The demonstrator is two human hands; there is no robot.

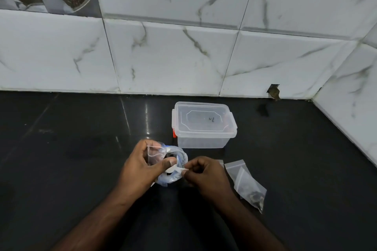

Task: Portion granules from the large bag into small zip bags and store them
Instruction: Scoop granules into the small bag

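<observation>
Your left hand (140,167) grips the large bag (173,166) and a small zip bag (156,152); your right hand (201,172) pinches the large bag's rim, keeping its mouth open for pouring.

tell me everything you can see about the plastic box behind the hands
The box is a small rectangular tub of clear, slightly frosted plastic with rounded corners. Its clear lid is on, with a raised octagonal outline and a small dark mark on top. Side clips show at both ends, with a red-orange piece at the left one. It stands upright on the black counter near the tiled wall, apart from both hands. Its contents cannot be made out.
</observation>
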